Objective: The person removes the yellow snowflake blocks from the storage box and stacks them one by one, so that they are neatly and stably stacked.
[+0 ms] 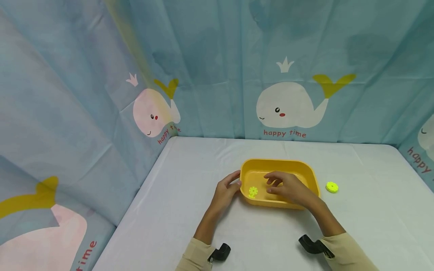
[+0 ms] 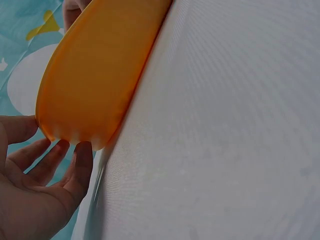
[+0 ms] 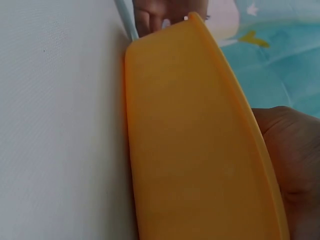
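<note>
A yellow rectangular tray [image 1: 278, 203] sits on the white table, and its outer wall fills much of both wrist views. At its left end, the fingertips of my left hand [image 1: 223, 192] touch the outer wall and rim; the left wrist view shows these fingers [image 2: 82, 167] spread along the end. My right hand [image 1: 288, 186] hangs over the inside of the tray, fingers loosely bent, with a gap between thumb and fingers and nothing seen in it. Two small neon-yellow notched discs, one a flower-like disc [image 1: 253, 191], lie in the tray's near left corner.
Right of the tray, a small neon-yellow round piece [image 1: 332, 187], seemingly stacked notched discs, lies on the white tablecloth [image 1: 369, 210]. A blue curtain [image 1: 217, 67] printed with whales stands behind the table and along its left side. Black wrist mounts [image 1: 222, 252] stick out from both sleeves.
</note>
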Demonstrator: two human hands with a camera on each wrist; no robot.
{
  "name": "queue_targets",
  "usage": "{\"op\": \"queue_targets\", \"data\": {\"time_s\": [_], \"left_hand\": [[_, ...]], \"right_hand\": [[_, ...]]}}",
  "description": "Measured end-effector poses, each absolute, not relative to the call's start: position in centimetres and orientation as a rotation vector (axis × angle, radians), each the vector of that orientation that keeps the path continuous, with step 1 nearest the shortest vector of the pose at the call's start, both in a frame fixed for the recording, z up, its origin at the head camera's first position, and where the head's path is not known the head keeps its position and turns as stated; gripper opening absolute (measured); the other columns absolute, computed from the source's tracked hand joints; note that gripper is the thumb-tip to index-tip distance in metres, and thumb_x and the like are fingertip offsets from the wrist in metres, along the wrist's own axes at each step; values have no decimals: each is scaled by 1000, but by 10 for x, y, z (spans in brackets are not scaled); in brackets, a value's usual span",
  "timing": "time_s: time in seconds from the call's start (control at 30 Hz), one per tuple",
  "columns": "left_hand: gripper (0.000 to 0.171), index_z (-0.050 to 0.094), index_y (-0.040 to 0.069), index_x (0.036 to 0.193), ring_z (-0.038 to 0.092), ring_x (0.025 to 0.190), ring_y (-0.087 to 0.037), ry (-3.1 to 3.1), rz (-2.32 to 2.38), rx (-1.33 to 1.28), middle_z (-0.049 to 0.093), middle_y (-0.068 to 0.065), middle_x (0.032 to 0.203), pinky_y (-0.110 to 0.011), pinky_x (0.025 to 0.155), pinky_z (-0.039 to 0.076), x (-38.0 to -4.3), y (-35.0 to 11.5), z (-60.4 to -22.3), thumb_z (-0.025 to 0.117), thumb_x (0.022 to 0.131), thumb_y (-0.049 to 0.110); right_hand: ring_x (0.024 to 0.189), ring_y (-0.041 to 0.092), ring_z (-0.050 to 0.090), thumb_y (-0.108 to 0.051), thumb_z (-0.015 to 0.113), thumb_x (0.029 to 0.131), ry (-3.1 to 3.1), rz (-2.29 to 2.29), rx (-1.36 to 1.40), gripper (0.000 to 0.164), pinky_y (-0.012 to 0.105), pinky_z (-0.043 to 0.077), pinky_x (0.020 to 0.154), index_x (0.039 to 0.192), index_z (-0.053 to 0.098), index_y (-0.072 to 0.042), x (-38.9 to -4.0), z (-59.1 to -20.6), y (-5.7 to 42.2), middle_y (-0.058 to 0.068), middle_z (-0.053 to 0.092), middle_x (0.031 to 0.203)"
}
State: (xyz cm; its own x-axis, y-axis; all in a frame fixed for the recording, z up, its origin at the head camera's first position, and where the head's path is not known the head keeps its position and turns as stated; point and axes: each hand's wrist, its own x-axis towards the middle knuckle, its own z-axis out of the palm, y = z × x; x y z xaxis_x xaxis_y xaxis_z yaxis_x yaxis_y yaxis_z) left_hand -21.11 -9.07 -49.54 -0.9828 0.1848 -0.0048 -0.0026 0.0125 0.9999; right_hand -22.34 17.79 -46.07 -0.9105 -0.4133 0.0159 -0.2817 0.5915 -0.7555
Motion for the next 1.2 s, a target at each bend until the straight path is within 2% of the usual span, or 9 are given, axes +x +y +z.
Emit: {"op": "queue_targets", "data": {"time_s": [0.23, 0.4, 0.53, 0.7, 0.83, 0.97, 1.2], "left_hand": [[48, 56, 13, 155, 64, 134, -31, 2156, 2106, 199, 55, -10, 158, -28, 102, 58, -210, -92, -493, 61, 107, 18], [49, 55, 11, 155, 64, 132, -32, 2153, 2105, 213, 55, -12, 158, -28, 101, 59, -212, -92, -495, 60, 107, 18], [50, 54, 9, 156, 64, 132, -33, 2160, 2099, 223, 54, -13, 158, -27, 102, 58, -212, -92, -496, 60, 107, 17], [49, 54, 10, 155, 62, 135, -31, 2176, 2088, 222, 55, -12, 158, -27, 103, 58, -212, -92, -497, 60, 108, 17], [48, 54, 8, 155, 59, 138, -32, 2157, 2107, 231, 54, -14, 158, -28, 102, 58, -212, -92, -496, 60, 107, 15], [49, 55, 9, 155, 61, 136, -34, 2138, 2113, 234, 54, -14, 158, -28, 102, 59, -212, -92, -496, 61, 107, 16], [48, 54, 9, 155, 63, 134, -34, 2130, 2117, 240, 54, -14, 158, -31, 103, 59, -212, -92, -496, 61, 108, 17]], "right_hand": [[108, 26, 68, -14, 83, 92, 2577, -1198, -628, 46, 47, 61, 97, 135, 69, -5, -230, -463, 163, 11, 73, 125], [112, 29, 68, -10, 82, 92, 2552, -1154, -690, 48, 52, 58, 102, 138, 68, -6, -235, -465, 157, 11, 71, 132], [112, 28, 66, -11, 83, 92, 2541, -1118, -753, 50, 50, 57, 101, 139, 68, -7, -238, -466, 153, 10, 70, 134], [107, 24, 62, -16, 84, 91, 2560, -1068, -794, 46, 44, 56, 98, 135, 70, -7, -239, -467, 146, 7, 71, 127], [102, 23, 59, -16, 85, 91, 2558, -1041, -801, 45, 37, 53, 91, 133, 70, -5, -241, -467, 140, 6, 70, 119], [100, 24, 56, -15, 85, 91, 2549, -1026, -828, 45, 32, 49, 85, 133, 71, -4, -242, -466, 137, 8, 67, 117], [94, 23, 54, -13, 86, 89, 2571, -959, -873, 40, 28, 45, 76, 128, 76, -8, -244, -467, 133, 8, 62, 109]]}}
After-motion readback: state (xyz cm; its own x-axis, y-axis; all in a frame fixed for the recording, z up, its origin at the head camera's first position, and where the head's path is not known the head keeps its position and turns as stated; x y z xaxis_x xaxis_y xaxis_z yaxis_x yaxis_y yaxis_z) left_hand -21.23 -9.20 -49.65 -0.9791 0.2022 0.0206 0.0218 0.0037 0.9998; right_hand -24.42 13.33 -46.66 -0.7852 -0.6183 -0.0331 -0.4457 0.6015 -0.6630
